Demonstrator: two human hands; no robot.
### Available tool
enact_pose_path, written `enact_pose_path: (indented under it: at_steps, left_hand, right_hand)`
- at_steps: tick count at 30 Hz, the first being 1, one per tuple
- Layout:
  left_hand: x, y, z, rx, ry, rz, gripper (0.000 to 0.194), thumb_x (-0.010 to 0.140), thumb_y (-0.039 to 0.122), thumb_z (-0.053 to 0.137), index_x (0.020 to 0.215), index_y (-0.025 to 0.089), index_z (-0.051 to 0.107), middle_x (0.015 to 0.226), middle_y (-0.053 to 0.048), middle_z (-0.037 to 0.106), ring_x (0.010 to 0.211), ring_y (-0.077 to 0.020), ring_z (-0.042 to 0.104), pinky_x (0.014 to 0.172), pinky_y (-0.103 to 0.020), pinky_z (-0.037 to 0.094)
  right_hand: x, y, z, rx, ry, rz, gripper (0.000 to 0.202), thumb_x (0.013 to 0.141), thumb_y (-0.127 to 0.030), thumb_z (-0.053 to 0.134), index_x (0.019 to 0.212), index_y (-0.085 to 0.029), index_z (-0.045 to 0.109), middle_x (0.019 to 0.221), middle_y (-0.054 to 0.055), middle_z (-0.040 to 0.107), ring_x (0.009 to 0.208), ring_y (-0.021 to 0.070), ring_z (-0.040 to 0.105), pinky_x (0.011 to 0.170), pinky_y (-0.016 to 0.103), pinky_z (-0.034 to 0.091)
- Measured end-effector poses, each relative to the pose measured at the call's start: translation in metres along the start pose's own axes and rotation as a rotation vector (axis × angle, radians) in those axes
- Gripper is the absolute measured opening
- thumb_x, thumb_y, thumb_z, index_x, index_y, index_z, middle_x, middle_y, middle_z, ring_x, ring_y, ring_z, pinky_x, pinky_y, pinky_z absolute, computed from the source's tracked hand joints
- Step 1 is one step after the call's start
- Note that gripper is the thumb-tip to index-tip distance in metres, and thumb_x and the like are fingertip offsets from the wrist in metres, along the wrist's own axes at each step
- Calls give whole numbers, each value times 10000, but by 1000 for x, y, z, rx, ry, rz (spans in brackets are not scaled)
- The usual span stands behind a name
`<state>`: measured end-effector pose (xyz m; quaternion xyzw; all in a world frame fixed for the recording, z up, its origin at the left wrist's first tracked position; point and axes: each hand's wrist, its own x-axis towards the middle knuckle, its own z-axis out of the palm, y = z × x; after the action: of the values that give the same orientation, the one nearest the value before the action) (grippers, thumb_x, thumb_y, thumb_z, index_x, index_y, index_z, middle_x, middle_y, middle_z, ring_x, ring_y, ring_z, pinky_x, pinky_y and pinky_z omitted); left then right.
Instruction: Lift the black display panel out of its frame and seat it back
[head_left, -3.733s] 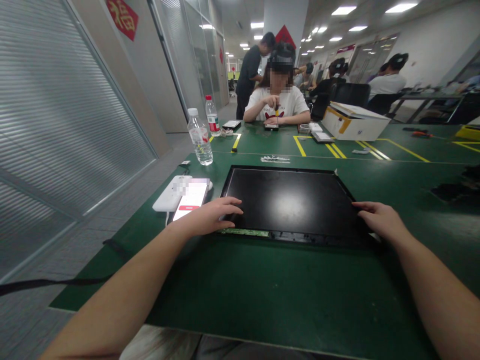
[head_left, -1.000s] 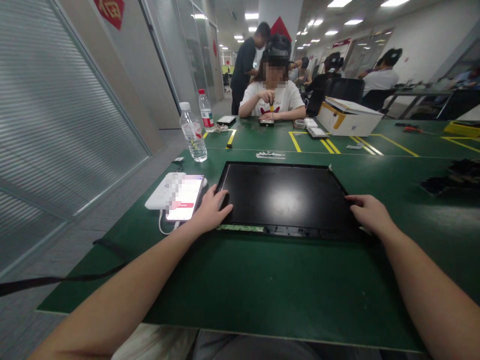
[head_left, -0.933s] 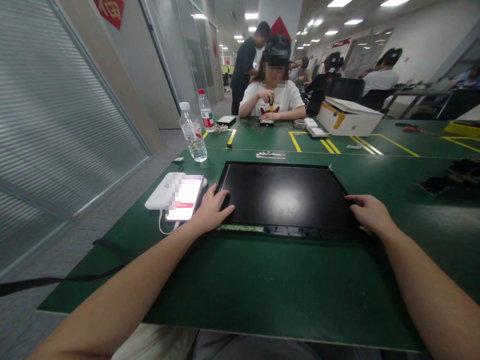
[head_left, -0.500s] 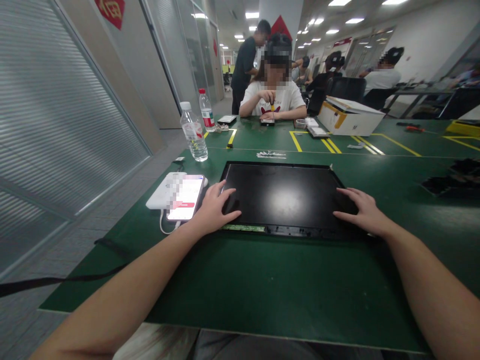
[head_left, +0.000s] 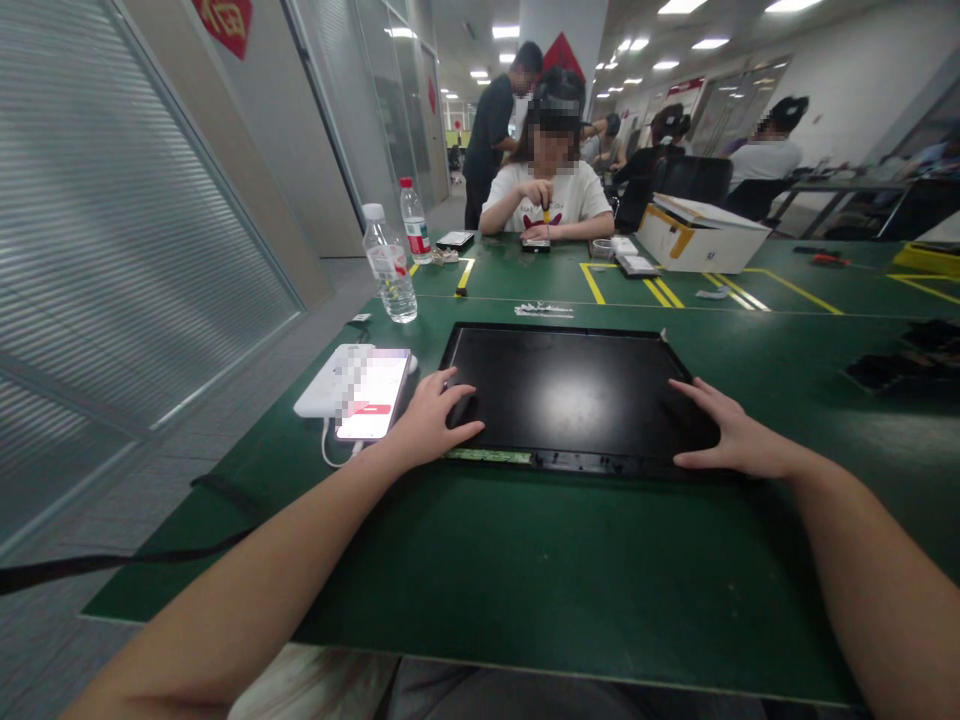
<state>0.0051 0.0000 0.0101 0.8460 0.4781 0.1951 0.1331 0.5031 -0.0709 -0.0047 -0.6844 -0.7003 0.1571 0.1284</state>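
Note:
A black flat display panel [head_left: 562, 390] lies on the green table [head_left: 555, 570] in front of me, with a green circuit strip [head_left: 491, 457] along its near left edge. My left hand [head_left: 435, 415] rests at the panel's left side, fingers spread over the edge. On the opposite side, my right hand [head_left: 724, 430] has its thumb and fingers apart at the near right corner. Neither hand is wrapped round anything. Left of my left hand lie a lit smartphone [head_left: 373, 395] and a white device [head_left: 326, 382], with a white cable beside them.
Two water bottles [head_left: 390, 265] stand at the back left. Across the table a person [head_left: 551, 190] works with a screwdriver [head_left: 547, 218] on a small device. A white box [head_left: 705, 235] is at the back right, dark parts [head_left: 900, 365] at the right edge.
My right hand has shifted slightly down toward the near right corner of the panel. My left hand and the panel have hardly moved.

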Motion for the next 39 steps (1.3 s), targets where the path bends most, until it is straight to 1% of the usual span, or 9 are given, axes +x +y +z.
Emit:
enact_pose_path:
  at_steps: [2, 6, 14, 24, 29, 31, 34, 37, 39]
  left_hand:
    - [0, -1, 1, -11, 5, 4, 523, 889, 489, 749, 1329, 212, 692, 1605, -199, 468, 1518, -424, 401, 1237, -636, 345]
    - [0, -1, 1, -17, -11, -4, 535, 891, 490, 743, 1334, 196, 688, 1612, -215, 459, 1523, -429, 400, 1238, -632, 345]
    - [-1, 4, -3, -44, -46, -41, 584, 895, 486, 735, 1380, 166, 666, 1643, -232, 411, 1538, -421, 394, 1250, -602, 346]
    - [-3, -1, -2, -123, -1, 38, 513, 871, 439, 772, 1319, 204, 690, 1643, -197, 431, 1526, -399, 431, 1240, -579, 383]
    - [-3, -1, -2, -105, 2, 27, 513, 893, 454, 738, 1332, 195, 686, 1637, -198, 430, 1534, -397, 417, 1250, -577, 372]
    - [-1, -1, -1, -101, 22, -2, 451, 945, 409, 657, 1332, 180, 685, 1616, -198, 451, 1526, -382, 432, 1253, -570, 373]
    - [2, -5, 1, -111, 79, -92, 387, 986, 250, 504, 1315, 179, 695, 1569, -170, 508, 1494, -339, 483, 1254, -553, 386]
    - [6, -12, 3, -85, 130, -183, 426, 954, 156, 470, 1314, 169, 698, 1551, -169, 536, 1482, -336, 500, 1263, -574, 375]
    - [8, -16, 5, -45, 139, -208, 446, 944, 151, 478, 1340, 137, 683, 1553, -197, 536, 1496, -350, 482, 1267, -584, 364]
  right_hand:
    - [0, -1, -1, 1, -6, -1, 1244, 614, -757, 786, 1683, -306, 337, 1770, 178, 192, 1614, 452, 186, 1261, 651, 251]
    - [0, -5, -2, -16, -22, 4, 1203, 635, -747, 771, 1679, -326, 348, 1776, 144, 196, 1617, 448, 179, 1269, 649, 242]
    - [0, -7, -5, -12, -59, 27, 1177, 645, -744, 767, 1670, -325, 368, 1778, 145, 194, 1619, 449, 169, 1266, 665, 236]
    - [1, -5, -2, -14, -41, 17, 1140, 652, -718, 774, 1653, -315, 407, 1775, 144, 203, 1617, 439, 186, 1271, 640, 246]
    - [0, -6, -2, 27, -7, 23, 1146, 611, -709, 807, 1626, -322, 442, 1760, 147, 236, 1607, 435, 225, 1267, 638, 257]
    - [1, -7, -1, 72, 36, 32, 1071, 636, -692, 802, 1592, -324, 486, 1730, 147, 302, 1594, 418, 270, 1267, 618, 275]
    - [5, -7, 0, 175, 161, 77, 801, 758, -626, 727, 1480, -307, 593, 1637, 143, 437, 1527, 374, 408, 1228, 538, 385]
    - [10, -6, -1, 171, 269, 200, 587, 823, -491, 666, 1346, -226, 688, 1476, 177, 562, 1307, 335, 613, 1097, 445, 523]
    - [13, -6, -3, 71, 282, 315, 517, 834, -407, 639, 1296, -192, 730, 1330, 178, 638, 1114, 300, 687, 1020, 425, 556]
